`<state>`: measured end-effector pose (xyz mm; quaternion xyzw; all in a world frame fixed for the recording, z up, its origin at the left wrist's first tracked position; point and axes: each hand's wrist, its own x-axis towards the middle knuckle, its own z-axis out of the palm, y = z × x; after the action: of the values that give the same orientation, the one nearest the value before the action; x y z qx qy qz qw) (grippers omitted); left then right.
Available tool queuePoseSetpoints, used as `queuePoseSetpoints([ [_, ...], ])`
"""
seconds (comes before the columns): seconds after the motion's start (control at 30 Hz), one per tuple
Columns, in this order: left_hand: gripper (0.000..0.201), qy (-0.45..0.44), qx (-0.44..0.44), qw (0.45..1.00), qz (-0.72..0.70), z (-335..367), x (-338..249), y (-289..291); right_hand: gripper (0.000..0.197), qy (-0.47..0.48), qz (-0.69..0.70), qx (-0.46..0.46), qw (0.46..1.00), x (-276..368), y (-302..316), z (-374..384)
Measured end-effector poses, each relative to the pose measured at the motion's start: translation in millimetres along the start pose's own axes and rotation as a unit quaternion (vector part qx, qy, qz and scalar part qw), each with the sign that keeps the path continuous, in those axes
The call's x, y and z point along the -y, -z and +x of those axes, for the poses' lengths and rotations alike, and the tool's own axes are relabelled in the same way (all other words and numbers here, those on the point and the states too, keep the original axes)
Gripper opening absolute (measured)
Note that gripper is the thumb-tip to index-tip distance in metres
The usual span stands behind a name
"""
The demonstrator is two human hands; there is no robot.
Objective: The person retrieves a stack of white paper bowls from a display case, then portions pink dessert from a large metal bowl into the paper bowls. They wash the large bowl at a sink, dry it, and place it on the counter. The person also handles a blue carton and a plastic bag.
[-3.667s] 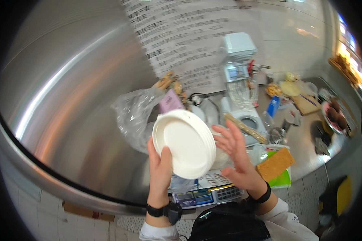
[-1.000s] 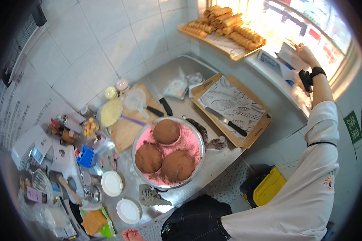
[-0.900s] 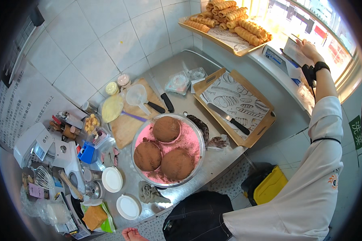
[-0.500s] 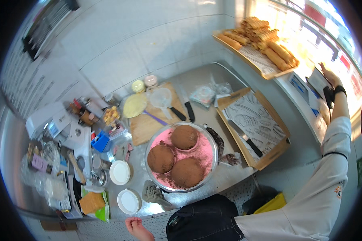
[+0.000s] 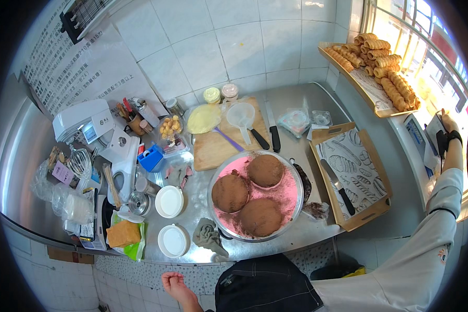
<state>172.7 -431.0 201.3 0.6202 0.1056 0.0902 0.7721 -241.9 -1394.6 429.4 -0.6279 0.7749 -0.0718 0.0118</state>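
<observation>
Out on the window ledge at the far right, my right hand (image 5: 449, 122) is closed on the upper edge of a grey flat panel (image 5: 434, 130). Its fingertips are small and partly hidden there. A black object (image 5: 442, 143) sits just below that hand, beside its wristband. My left hand (image 5: 177, 287) hangs in front of the table's near edge, fingers curled, with nothing seen in it. Nearest to it are a round white tub (image 5: 173, 241) and a crumpled grey cloth (image 5: 209, 236). Three cocoa-dusted round cakes (image 5: 265, 216) stand in a round tray with pink powder (image 5: 286, 192).
A cardboard tray (image 5: 366, 218) holding a black-handled knife (image 5: 338, 186) lies right of the cakes. Spiral pastries (image 5: 382, 60) fill a tray on the ledge. Behind are a cutting board (image 5: 205, 156) and strainer (image 5: 241, 114). A white mixer (image 5: 86, 117) and whisk (image 5: 80, 162) crowd the left.
The whole view has shifted, so the table and ledge sit farther right in the picture. My right hand stays at the grey panel, its fingers now more drawn in. My left hand remains curled.
</observation>
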Motion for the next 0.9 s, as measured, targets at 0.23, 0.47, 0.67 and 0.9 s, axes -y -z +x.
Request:
queuePoseSetpoints([
  [0.23, 0.014, -0.056, -0.03, 0.959, 0.275, -1.5, -10.8, -5.6, 0.028, 0.128, 0.104, -0.197, 0.967, 1.6, -8.1, -63.6],
  [0.47, 0.014, -0.207, 0.151, 0.87, 0.422, 9.2, -37.0, -20.9, 0.028, -0.027, 0.284, -0.062, 0.957, 39.3, 62.2, -171.0],
  [0.67, 0.012, -0.195, 0.232, 0.877, 0.372, 14.3, -30.3, -39.5, 0.038, 0.038, 0.115, 0.033, 0.992, 57.9, 74.2, -212.1],
  [0.9, 0.012, -0.084, 0.157, 0.96, 0.217, 14.4, -18.7, -50.2, 0.045, -0.032, 0.038, -0.007, 0.999, 73.8, 47.9, -200.4],
])
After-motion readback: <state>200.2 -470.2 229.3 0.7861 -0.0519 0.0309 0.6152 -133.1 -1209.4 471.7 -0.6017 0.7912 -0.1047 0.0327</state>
